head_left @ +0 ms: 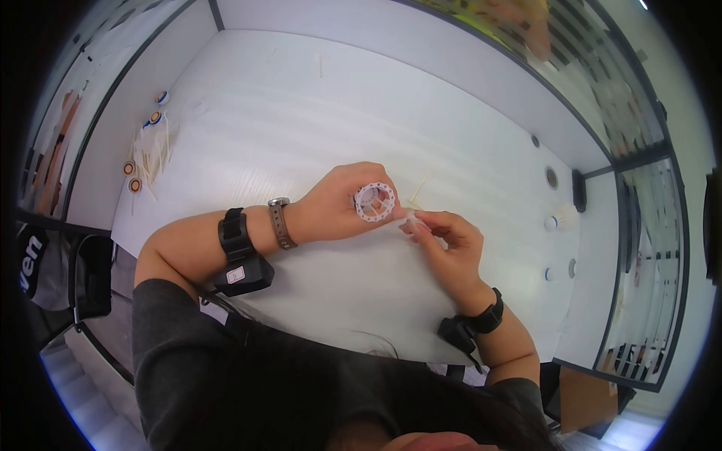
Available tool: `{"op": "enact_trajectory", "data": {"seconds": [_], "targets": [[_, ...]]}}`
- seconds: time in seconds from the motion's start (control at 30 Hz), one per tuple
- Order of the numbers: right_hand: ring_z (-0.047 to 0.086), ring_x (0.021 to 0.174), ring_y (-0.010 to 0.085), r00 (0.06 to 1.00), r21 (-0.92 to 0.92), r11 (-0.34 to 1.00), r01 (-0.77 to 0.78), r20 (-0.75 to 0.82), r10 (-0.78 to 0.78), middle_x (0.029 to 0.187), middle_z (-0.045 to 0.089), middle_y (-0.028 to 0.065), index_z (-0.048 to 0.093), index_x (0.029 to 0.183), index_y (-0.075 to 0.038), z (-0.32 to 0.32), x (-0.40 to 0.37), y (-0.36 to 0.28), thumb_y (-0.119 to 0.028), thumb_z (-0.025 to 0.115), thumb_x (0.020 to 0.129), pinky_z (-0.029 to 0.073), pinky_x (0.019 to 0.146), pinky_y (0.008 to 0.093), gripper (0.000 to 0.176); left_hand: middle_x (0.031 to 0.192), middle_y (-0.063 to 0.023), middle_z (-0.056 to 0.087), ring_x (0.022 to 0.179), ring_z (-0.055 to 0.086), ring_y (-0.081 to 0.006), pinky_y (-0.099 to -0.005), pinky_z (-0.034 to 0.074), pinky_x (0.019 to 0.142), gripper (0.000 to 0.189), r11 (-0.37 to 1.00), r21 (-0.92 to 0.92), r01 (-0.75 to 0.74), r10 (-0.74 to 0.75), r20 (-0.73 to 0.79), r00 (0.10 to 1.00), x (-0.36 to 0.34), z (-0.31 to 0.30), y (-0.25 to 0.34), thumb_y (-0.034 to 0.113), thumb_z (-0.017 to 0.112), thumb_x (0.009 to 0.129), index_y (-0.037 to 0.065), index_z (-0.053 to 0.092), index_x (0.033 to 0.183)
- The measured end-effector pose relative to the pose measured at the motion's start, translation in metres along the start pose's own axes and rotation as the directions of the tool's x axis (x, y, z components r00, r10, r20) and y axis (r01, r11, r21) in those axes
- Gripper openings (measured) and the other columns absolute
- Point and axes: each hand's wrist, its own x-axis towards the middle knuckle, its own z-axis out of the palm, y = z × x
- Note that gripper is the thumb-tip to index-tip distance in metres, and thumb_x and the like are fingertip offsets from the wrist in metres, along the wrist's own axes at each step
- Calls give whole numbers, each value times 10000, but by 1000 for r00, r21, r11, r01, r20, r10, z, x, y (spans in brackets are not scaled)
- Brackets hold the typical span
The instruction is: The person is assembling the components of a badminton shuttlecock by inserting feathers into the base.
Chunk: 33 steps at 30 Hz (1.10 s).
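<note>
My left hand point(342, 201) is closed around a pale plastic openwork cup point(374, 202), its toothed round rim turned up toward me. My right hand point(450, 244) is at the cup's right side, thumb and fingertips pinched on a small whitish, feather-like piece point(411, 222). The two hands' fingertips come close together there. Just beyond them, a thin pale-yellow stem point(417, 194) sticks out over the white table point(316, 128).
At left lie several thin pale feather stems point(154, 154) and round cork bases with blue bands point(156, 118). On the right are a shuttlecock point(560, 219) and a small blue-and-white piece point(548, 274). Low white panels point(421, 64) border the table.
</note>
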Motion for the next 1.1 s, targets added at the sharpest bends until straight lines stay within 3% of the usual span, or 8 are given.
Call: {"op": "enact_trajectory", "data": {"seconds": [0.13, 0.33, 0.83, 1.1], "targets": [[709, 812, 191, 991, 307, 943, -130, 56, 119, 934, 720, 152, 653, 1103, 38, -4, 3, 1, -35, 659, 931, 571, 697, 285, 187, 760, -49, 612, 681, 567, -130, -280, 458, 622, 204, 995, -43, 93, -94, -19, 995, 1, 0, -1, 200, 764, 872, 49, 633, 827], [702, 774, 194, 986, 419, 894, -156, 20, 163, 924, 706, 177, 624, 1122, 44, -12, 7, 8, -75, 609, 971, 569, 657, 294, 193, 742, -39, 604, 666, 543, -106, -275, 454, 613, 191, 983, -102, 155, -158, -24, 987, 1, 2, 2, 172, 747, 886, 45, 621, 820], [660, 692, 142, 984, 404, 910, -95, -99, 147, 823, 667, 94, 622, 1071, 39, -13, 9, 13, -40, 596, 963, 541, 615, 264, 136, 753, -45, 606, 664, 554, -155, -291, 432, 609, 140, 995, -56, 85, -72, 204, 976, -1, 0, -1, 135, 753, 860, 43, 652, 830], [644, 698, 134, 986, 349, 936, -51, -131, 103, 911, 667, 102, 615, 1067, 38, -11, 7, 11, -18, 573, 966, 537, 619, 259, 123, 741, -65, 605, 646, 560, -214, -324, 432, 590, 135, 998, 51, 21, -34, 246, 969, 0, 1, 2, 154, 751, 846, 57, 660, 823]]}}
